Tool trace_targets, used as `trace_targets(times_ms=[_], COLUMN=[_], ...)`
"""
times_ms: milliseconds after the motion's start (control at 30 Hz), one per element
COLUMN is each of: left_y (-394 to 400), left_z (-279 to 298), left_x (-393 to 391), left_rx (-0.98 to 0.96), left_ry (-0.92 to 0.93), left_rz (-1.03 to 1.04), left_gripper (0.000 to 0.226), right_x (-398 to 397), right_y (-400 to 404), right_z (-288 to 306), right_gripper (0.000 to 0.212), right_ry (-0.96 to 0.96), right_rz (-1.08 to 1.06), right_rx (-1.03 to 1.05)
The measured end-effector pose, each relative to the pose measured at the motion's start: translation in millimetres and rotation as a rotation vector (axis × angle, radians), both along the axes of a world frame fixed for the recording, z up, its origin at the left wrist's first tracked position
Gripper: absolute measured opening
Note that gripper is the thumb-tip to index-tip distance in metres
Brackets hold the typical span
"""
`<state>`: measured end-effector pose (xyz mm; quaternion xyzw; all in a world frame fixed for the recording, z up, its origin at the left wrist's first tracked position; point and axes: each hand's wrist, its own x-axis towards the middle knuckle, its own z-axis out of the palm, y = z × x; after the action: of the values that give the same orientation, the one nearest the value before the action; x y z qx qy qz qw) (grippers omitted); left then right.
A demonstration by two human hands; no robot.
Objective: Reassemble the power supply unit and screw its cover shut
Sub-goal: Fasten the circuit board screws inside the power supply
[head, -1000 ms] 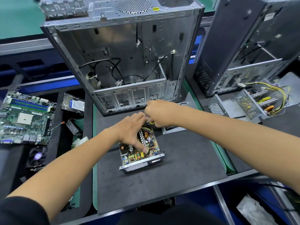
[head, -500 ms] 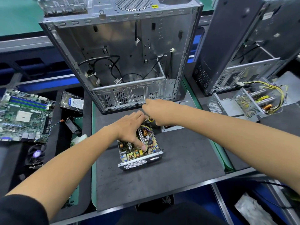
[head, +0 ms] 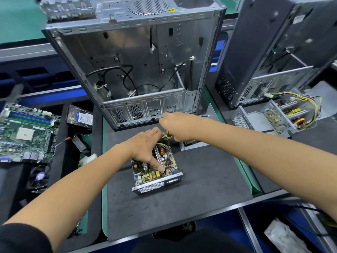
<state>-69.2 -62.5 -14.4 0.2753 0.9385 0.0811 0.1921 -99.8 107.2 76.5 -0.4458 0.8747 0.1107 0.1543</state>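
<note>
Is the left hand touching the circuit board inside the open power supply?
Touching. In the head view the left hand lies over the open power supply, its thumb tip pressed down among the circuit board components, with no gap visible.

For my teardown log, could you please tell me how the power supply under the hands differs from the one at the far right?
The near power supply lies on the dark mat with a hand pressing its board; the far-right power supply lies untouched. The near one's end grille is dark, the far one's cage bare silver mesh. Yellow wires loop out of the far one. Both are open, with copper coils showing.
</note>
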Motion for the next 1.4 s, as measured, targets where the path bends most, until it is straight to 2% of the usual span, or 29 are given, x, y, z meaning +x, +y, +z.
trace_targets(times_ms=[133, 267, 433, 567, 667, 767, 933, 967, 1067, 1167, 1233, 1300, 1400], left_y=[-2, 2, 11, 14, 14, 13, 13, 13, 9, -1, -9, -11, -8], left_z=[1, 3, 3, 1, -4, -5, -5, -4, -3, 2, 5, 7, 7], left_x=[-2, 1, 8, 10, 14, 14, 13, 13, 14, 14, 14, 16, 15], left_rx=[-0.030, -0.111, -0.143, -0.131, -0.104, -0.087, -0.067, -0.078, -0.104, -0.034, 0.015, 0.021, -0.014], left_ry=[0.015, 0.076, 0.076, 0.110, 0.165, 0.165, 0.114, 0.118, 0.163, 0.234, 0.291, 0.362, 0.333], left_rz=[-0.033, -0.090, -0.068, -0.045, -0.031, -0.014, -0.016, -0.023, -0.038, -0.044, -0.066, -0.116, -0.196], left_gripper=[0.129, 0.115, 0.122, 0.101, 0.080, 0.074, 0.093, 0.094, 0.109, 0.122, 0.115, 0.097, 0.075], right_x=[2, 0, -3, 1, 0, -1, 0, 1, 5, 6, 5, 3, -3], right_y=[-3, 0, 5, 3, 0, -4, -7, -7, -8, -7, -7, -9, -10], right_z=[-6, -13, -13, -10, -10, -11, -15, -15, -15, -9, -3, -1, -2], right_gripper=[0.009, 0.012, 0.017, 0.025, 0.014, 0.005, 0.032, 0.030, 0.007, 0.013, 0.020, 0.021, 0.020], right_ry=[0.048, 0.118, -0.016, -0.057, -0.022, 0.016, 0.055, 0.059, 0.022, -0.106, -0.124, -0.075, -0.055], right_rz=[0.001, -0.016, -0.116, -0.038, -0.050, -0.056, -0.030, -0.030, -0.051, -0.091, -0.094, -0.049, -0.042], right_rx=[-0.006, -0.010, -0.060, -0.040, -0.103, -0.109, -0.060, -0.048, -0.013, -0.020, 0.018, 0.074, -0.015])
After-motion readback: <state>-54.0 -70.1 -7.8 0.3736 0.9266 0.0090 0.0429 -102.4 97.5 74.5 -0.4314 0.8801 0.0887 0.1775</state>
